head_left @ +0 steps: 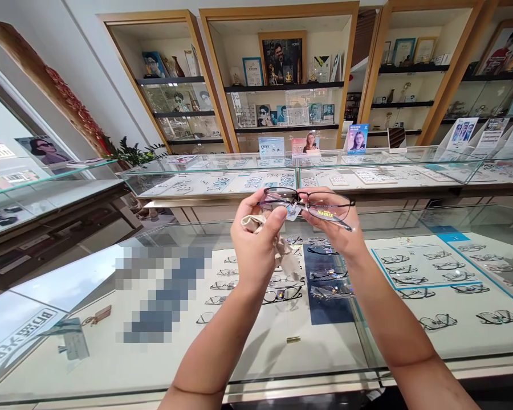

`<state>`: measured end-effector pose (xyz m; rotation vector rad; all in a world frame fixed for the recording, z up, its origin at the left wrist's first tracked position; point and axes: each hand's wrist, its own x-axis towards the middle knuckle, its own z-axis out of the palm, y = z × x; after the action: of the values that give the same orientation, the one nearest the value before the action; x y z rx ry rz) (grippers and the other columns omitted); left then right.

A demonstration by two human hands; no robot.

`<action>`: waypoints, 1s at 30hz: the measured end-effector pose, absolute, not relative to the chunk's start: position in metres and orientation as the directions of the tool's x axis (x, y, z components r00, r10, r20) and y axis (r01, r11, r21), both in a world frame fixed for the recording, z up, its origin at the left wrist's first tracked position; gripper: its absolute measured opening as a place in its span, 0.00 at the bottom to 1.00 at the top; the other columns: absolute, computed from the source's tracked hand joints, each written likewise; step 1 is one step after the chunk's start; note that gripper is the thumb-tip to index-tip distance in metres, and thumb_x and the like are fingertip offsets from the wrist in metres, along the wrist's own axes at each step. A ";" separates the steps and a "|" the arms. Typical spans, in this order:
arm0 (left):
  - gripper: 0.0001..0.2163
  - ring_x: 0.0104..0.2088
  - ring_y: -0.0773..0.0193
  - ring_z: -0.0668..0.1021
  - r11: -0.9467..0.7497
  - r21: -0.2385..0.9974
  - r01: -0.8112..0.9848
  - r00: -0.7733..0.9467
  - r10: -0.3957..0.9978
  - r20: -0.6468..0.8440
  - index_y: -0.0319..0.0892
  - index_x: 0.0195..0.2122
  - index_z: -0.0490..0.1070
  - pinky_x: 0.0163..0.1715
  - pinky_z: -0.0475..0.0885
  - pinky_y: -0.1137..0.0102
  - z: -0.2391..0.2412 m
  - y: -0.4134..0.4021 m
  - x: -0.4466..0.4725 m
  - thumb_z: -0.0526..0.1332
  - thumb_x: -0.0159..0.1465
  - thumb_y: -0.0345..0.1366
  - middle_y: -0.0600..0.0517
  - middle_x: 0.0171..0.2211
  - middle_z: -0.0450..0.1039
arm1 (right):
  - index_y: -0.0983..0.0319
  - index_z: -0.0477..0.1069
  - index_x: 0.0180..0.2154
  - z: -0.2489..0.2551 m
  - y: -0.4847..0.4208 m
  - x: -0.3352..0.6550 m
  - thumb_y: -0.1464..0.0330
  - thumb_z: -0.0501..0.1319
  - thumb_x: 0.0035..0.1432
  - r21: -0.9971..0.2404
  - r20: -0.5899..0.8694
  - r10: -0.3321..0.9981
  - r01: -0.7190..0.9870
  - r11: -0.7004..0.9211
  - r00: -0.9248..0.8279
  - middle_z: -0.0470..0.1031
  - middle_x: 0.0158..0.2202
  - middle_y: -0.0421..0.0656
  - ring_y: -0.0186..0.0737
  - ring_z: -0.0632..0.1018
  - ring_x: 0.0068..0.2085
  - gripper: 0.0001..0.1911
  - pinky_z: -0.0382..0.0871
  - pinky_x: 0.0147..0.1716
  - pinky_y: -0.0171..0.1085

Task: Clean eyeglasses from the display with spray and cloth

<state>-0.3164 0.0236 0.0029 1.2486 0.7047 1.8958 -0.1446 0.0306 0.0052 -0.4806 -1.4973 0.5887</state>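
I hold a pair of dark-framed glasses point(325, 200) up over a glass display counter point(111, 364). My right hand point(337, 228) grips the right lens side, where a yellow-lettered sticker shows on the lens. My left hand point(256, 239) pinches a beige cleaning cloth point(282, 250) against the left lens, thumb on top. A small tag point(293, 212) hangs from the bridge between my hands.
Under the counter glass lie several rows of eyeglass frames point(427, 267) on white trays. A second glass counter point(299, 171) stands behind it. Wooden wall shelves point(282, 85) hold pictures and certificates. A blurred patch covers part of the counter at left.
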 end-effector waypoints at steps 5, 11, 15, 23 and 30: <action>0.29 0.20 0.76 0.64 -0.222 0.816 -0.533 0.006 0.964 0.266 0.44 0.46 0.78 0.18 0.62 0.77 0.013 0.021 -0.310 0.83 0.52 0.54 0.60 0.26 0.67 | 0.43 0.88 0.44 0.008 0.024 -0.147 0.62 0.77 0.63 -0.499 0.866 0.499 -0.011 0.867 0.040 0.88 0.55 0.39 0.53 0.85 0.60 0.08 0.78 0.64 0.60; 0.26 0.19 0.77 0.64 0.132 0.807 -0.576 0.326 0.942 0.079 0.42 0.32 0.70 0.13 0.56 0.81 0.020 0.023 -0.311 0.84 0.51 0.52 0.60 0.24 0.65 | 0.39 0.89 0.43 0.012 0.015 -0.140 0.57 0.79 0.60 -0.510 0.856 0.517 0.132 0.850 -0.018 0.88 0.54 0.37 0.58 0.83 0.62 0.08 0.73 0.67 0.67; 0.25 0.18 0.79 0.64 0.286 0.760 -0.584 0.456 0.890 0.016 0.41 0.32 0.71 0.13 0.56 0.84 0.020 0.015 -0.315 0.84 0.52 0.49 0.59 0.25 0.67 | 0.40 0.89 0.36 0.013 0.005 -0.140 0.55 0.80 0.57 -0.520 0.852 0.522 0.162 0.839 0.031 0.90 0.49 0.38 0.59 0.83 0.59 0.05 0.74 0.65 0.67; 0.28 0.16 0.80 0.61 0.388 0.813 -0.434 0.509 0.850 -0.134 0.39 0.41 0.75 0.12 0.53 0.82 0.003 -0.017 -0.327 0.81 0.56 0.57 0.56 0.30 0.73 | 0.42 0.89 0.37 0.010 -0.035 -0.148 0.57 0.78 0.62 -0.501 0.863 0.504 0.205 0.841 0.039 0.89 0.43 0.39 0.53 0.85 0.49 0.01 0.78 0.58 0.59; 0.32 0.19 0.74 0.63 0.145 0.958 -0.246 0.078 0.988 -0.130 0.41 0.53 0.73 0.16 0.56 0.77 -0.066 -0.031 -0.400 0.75 0.61 0.62 0.56 0.31 0.72 | 0.49 0.87 0.39 -0.026 -0.056 -0.088 0.60 0.75 0.64 -0.538 0.766 0.640 0.478 0.695 -0.068 0.89 0.43 0.41 0.52 0.85 0.51 0.02 0.74 0.59 0.58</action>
<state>-0.4001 -0.0312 -0.0662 0.9516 1.0416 1.1730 -0.0883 -0.0555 -0.0258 -0.9038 -1.7115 0.1684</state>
